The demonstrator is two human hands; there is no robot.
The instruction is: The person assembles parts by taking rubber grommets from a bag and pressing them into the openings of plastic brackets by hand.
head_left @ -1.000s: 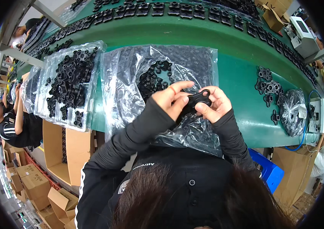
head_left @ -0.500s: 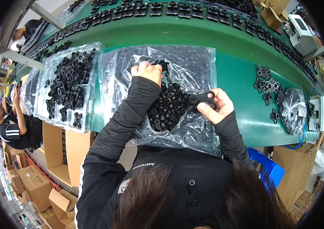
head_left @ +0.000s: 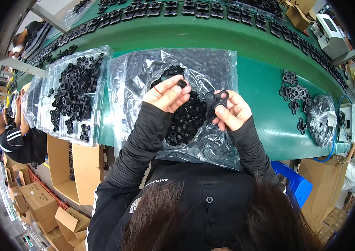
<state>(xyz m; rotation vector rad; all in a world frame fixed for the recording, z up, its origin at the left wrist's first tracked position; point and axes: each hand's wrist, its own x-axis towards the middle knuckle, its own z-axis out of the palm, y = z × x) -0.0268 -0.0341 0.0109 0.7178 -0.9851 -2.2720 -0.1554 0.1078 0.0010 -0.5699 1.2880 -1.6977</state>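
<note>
Between the fingertips of my left hand is a small black ring-shaped part. My right hand pinches a flat black bracket with round holes, held a little to the right of the small part and apart from it. Both hands are over a clear plastic bag lying on the green table. Through the bag's torn opening shows a heap of small black round parts. More dark pieces lie under the plastic.
A clear tray piled with black brackets stands at the left. Several loose brackets and a wrapped bag of parts lie at the right. Beyond runs a green conveyor with rows of black parts. A co-worker is at far left.
My left hand has come out of the bag's upper opening toward me, turned over, and now shows a small ring-shaped part. My right hand has tilted the bracket more upright.
</note>
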